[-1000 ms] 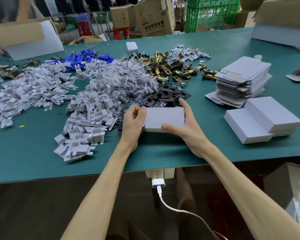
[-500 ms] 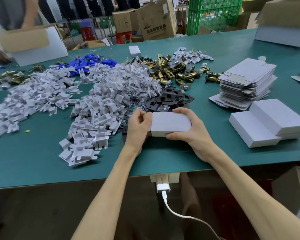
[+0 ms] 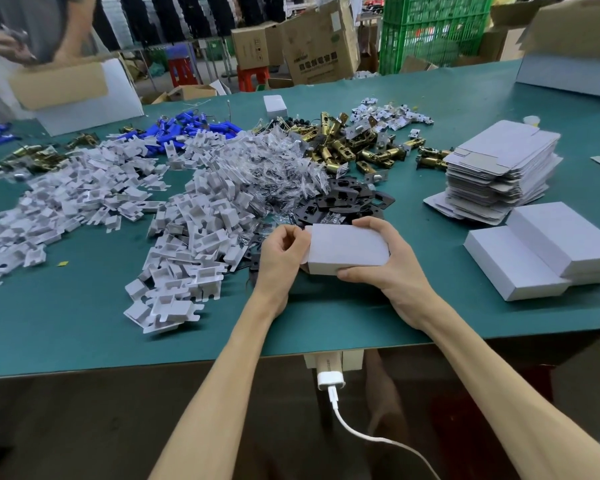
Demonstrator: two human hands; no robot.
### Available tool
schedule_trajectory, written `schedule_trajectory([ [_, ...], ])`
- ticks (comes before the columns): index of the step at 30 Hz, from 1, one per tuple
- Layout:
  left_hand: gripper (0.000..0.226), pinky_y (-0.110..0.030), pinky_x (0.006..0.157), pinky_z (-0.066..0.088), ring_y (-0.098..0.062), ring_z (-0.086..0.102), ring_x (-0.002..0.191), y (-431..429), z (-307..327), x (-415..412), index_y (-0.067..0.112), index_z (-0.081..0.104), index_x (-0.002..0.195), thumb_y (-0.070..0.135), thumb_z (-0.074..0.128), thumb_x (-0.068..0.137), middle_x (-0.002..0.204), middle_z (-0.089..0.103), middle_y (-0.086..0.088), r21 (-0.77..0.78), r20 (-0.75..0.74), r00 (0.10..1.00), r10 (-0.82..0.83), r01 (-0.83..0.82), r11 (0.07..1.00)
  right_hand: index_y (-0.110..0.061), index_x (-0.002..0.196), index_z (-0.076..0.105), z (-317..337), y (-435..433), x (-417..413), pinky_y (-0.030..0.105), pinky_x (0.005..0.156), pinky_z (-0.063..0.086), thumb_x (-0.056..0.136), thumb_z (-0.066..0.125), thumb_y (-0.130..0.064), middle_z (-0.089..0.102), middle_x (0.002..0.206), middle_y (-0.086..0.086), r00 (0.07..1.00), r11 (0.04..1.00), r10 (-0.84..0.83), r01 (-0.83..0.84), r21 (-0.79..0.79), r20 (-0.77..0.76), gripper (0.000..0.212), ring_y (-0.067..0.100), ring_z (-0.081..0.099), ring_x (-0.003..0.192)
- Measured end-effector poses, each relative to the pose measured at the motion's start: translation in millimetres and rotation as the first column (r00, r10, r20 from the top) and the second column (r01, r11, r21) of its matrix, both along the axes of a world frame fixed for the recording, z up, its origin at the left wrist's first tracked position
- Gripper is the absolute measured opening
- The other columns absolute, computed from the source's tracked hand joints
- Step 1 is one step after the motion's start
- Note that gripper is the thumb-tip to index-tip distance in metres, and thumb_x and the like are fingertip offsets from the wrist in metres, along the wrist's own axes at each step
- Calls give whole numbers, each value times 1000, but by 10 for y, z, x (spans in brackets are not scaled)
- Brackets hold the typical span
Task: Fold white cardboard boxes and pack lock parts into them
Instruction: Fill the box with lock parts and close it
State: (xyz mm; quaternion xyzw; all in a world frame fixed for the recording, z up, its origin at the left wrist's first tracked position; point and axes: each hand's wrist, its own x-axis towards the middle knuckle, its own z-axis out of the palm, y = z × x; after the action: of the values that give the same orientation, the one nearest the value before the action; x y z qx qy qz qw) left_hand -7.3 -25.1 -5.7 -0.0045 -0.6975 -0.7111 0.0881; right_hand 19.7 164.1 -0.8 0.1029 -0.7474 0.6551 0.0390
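Observation:
A small white cardboard box (image 3: pixel 345 249) is held just above the green table (image 3: pixel 84 323), near its front edge. My right hand (image 3: pixel 392 268) grips the box from the right, fingers over its far side and thumb on its near side. My left hand (image 3: pixel 281 254) pinches the flap at the box's left end with curled fingers. Behind the box lie black metal plates (image 3: pixel 347 199), brass latch bolts (image 3: pixel 354 147), clear bagged parts (image 3: pixel 274 164) and white cardboard inserts (image 3: pixel 194 230). What the box contains is hidden.
Two closed white boxes (image 3: pixel 548 247) lie at the right, with a stack of flat box blanks (image 3: pixel 499 168) behind them. Blue parts (image 3: pixel 187 128) lie far back. A person's hands (image 3: pixel 7 39) work over a carton at the far left. A charger and cable (image 3: pixel 331 382) hang under the table edge.
The box has tilted slightly, its left end turned toward my left hand, whose fingers moved from beside the box onto the end flap. My right hand keeps its grip.

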Motion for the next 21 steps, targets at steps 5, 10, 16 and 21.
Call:
schedule_trajectory([
  [5,16,-39,69,41,-24,50,87,-20,-17,2,7,60,93,20,66,101,92,56,-12,47,8,999,-32,31,998,-36,125,57,0,3,-2,36,102,48,59,92,-20,50,133,-3,1000,1000,-9,8,-22,-7,77,16,50,120],
  [10,25,-34,58,42,-25,54,82,-10,-1,4,-2,65,100,22,61,105,92,62,-13,64,24,1000,-11,9,998,-36,127,56,-27,9,-14,31,98,45,63,93,-14,50,133,-2,1000,1000,-7,7,-14,-15,77,13,50,121],
  [16,14,-25,54,39,-18,48,70,-28,17,22,10,67,98,17,59,106,86,62,-7,119,13,997,-78,76,990,-40,125,57,-34,4,-23,32,99,47,59,91,-21,50,134,-1,1000,998,-15,15,-61,5,77,15,51,121],
  [21,18,-20,45,40,-10,55,58,-26,-7,22,14,61,92,24,59,106,74,66,4,94,55,993,-109,103,990,-36,126,58,-37,20,-23,35,100,49,61,93,-15,51,135,-1,1000,995,-7,9,-102,19,77,17,51,122],
])
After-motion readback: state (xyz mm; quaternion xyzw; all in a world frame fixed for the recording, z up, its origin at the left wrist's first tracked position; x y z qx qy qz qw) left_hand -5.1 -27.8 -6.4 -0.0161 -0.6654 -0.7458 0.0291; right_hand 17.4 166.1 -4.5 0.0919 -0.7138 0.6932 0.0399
